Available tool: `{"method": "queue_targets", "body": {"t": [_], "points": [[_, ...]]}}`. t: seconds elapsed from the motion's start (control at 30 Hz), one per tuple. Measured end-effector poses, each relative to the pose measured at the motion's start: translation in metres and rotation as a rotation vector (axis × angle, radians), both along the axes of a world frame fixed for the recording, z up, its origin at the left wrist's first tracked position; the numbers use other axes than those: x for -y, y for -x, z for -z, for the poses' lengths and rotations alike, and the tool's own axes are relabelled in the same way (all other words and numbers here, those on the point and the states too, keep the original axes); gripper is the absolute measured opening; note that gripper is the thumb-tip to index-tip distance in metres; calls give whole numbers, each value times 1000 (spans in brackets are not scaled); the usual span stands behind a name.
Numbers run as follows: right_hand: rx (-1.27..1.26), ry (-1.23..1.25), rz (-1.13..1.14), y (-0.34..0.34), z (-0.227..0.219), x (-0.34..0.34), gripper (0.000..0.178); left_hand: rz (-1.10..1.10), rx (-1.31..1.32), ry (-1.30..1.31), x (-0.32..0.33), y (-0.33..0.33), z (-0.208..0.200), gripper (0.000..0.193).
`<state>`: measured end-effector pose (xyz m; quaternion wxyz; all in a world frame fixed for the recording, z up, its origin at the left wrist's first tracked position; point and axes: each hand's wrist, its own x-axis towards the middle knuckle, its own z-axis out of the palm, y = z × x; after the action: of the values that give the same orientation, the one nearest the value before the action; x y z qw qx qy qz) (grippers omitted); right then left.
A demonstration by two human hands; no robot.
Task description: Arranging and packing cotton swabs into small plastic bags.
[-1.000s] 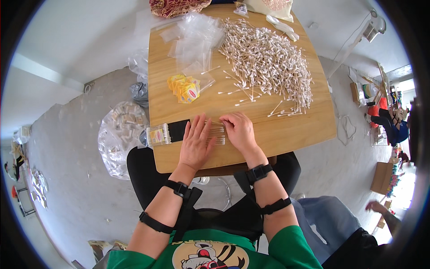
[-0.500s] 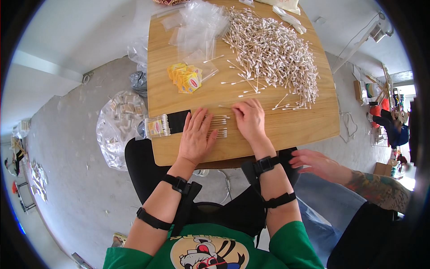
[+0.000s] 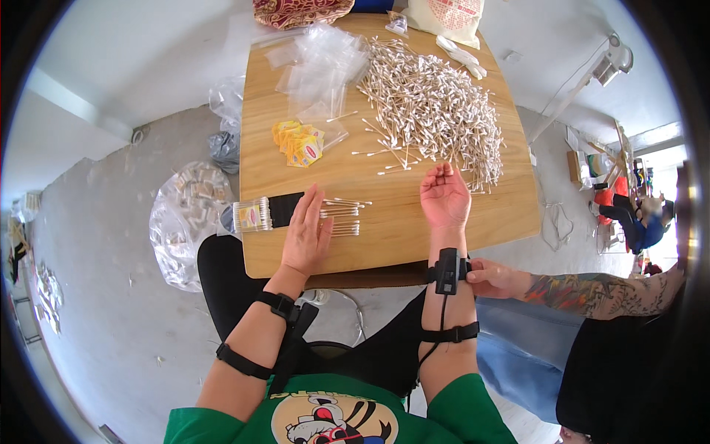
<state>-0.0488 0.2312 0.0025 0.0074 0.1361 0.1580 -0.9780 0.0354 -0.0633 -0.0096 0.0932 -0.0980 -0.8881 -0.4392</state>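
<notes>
My left hand (image 3: 303,233), fingers stretched out, rests on its edge beside a row of cotton swabs (image 3: 344,218) and a black strip (image 3: 285,209). Left of the strip lies a clear packet of swabs (image 3: 251,215) with a yellow label. My right hand (image 3: 446,198) is turned palm up near the front of the swab pile (image 3: 436,107); its fingers curl loosely and nothing shows in the palm. Another person's hand (image 3: 489,280) grips the black strapped device (image 3: 447,271) on my right wrist.
Yellow cards (image 3: 299,143) and clear plastic bags (image 3: 318,78) lie on the wooden table (image 3: 384,248). White gloves (image 3: 461,58) and a cloth bag (image 3: 447,18) are at the far edge. A clear sack of packets (image 3: 185,229) stands on the floor at left.
My right hand has moved right and turned palm up; the swab near its fingers is no longer there. The other person's hand has reached my wrist strap. My left hand has tilted onto its edge.
</notes>
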Motion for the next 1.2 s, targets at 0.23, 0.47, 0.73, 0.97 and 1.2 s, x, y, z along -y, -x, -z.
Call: {"method": "queue_targets", "body": {"t": [0.23, 0.47, 0.73, 0.97, 1.2], "points": [[46, 43, 63, -5, 0, -21, 20, 98, -37, 291, -8, 5, -15, 54], [29, 93, 29, 4, 7, -11, 20, 135, -18, 400, -4, 5, -12, 53], [132, 53, 89, -1, 2, -7, 17, 121, -8, 406, -6, 6, -8, 53], [63, -523, 164, 3, 2, -5, 10, 120, 17, 473, -7, 5, -12, 57], [-246, -2199, -46, 22, -15, 24, 18, 144, 3, 356, -4, 5, -10, 52]]}}
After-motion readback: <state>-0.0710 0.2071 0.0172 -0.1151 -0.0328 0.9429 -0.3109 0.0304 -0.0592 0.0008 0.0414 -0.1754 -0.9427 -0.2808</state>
